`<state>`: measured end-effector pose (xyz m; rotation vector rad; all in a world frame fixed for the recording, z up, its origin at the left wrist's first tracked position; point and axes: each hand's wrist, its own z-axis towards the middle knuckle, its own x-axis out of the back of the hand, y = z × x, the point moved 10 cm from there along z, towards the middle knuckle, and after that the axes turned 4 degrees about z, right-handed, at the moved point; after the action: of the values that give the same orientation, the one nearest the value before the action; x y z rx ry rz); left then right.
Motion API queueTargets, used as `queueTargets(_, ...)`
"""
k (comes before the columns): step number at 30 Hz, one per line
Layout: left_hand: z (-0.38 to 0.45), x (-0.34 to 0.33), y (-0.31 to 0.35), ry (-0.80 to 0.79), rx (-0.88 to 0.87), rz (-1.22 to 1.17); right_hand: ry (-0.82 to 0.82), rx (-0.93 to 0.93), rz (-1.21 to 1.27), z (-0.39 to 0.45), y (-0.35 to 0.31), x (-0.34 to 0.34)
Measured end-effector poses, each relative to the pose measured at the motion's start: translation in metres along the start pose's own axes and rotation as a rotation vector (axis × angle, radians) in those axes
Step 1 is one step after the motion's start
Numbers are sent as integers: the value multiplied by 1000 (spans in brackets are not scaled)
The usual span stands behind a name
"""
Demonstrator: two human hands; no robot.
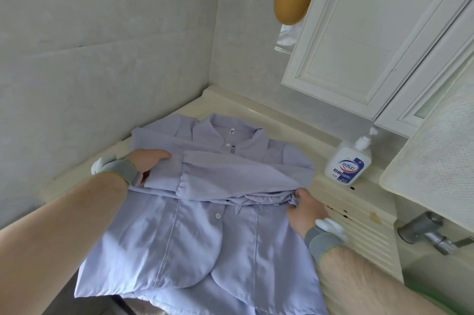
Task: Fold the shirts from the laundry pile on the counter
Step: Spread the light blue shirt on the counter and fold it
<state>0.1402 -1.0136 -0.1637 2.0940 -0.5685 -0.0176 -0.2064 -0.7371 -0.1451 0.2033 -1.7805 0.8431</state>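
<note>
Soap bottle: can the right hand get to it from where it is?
Probably yes. The soap bottle stands just beyond the right hand with nothing between, but that hand pinches the shirt and must let go first.

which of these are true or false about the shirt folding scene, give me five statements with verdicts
1. The shirt on the counter is light purple. True.
2. The left hand is lifted clear of the shirt. False: it rests on the fabric at the shirt's left side, fingers tucked under a fold.
3. The right hand pinches bunched fabric at the shirt's right edge. True.
4. The pump bottle lies on its side on top of the shirt. False: it stands upright on the counter, to the right of the shirt.
5. The shirt's collar points away from the person, toward the wall corner. True.
</note>
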Motion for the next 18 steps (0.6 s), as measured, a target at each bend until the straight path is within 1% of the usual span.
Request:
queueTargets(1, 0, 2, 3, 17, -15, 97, 2, 11, -19, 0, -2, 2)
queueTargets(2, -2, 5, 13, 58, -74, 243, 16, 24, -32, 0, -7, 6)
queueTargets(3, -7, 6, 30, 105, -162, 300, 47, 48, -15, 0, -13, 12)
queueTargets(4, -12, 7, 50, 151, -275, 282, 98, 92, 38, -2, -21, 20)
queueTargets(5, -17, 13, 74, 195, -385, 177, 175, 174, 108, -2, -37, 32)
queueTargets(6, -19, 25, 87, 258, -450, 36, 251, 264, 140, -8, -48, 43)
queueTargets(7, -17, 39, 98, 315, -468, -96, 302, 348, 110, -10, -58, 53)
queueTargets(8, -11, 53, 96, 362, -445, -165, 275, 391, -6, -13, -62, 50)
queueTargets(9, -5, 64, 97, 378, -406, -146, 217, 404, -171, -11, -64, 42)
queueTargets(10, 8, 72, 86, 353, -347, -105, 138, 393, -329, -13, -56, 28)
queueTargets(12, 24, 78, 75, 276, -266, -54, 48, 382, -513, -12, -45, 13)
queueTargets(15, 17, 72, 77, 181, -269, -20, 9, 363, -536, -9, -37, 2)
queueTargets(17, 5, 50, 76, 12, -258, -133, 24, 315, -509, -7, -36, 2)
queueTargets(18, -1, 42, 75, -42, -257, -165, 54, 312, -499, -6, -39, 3)
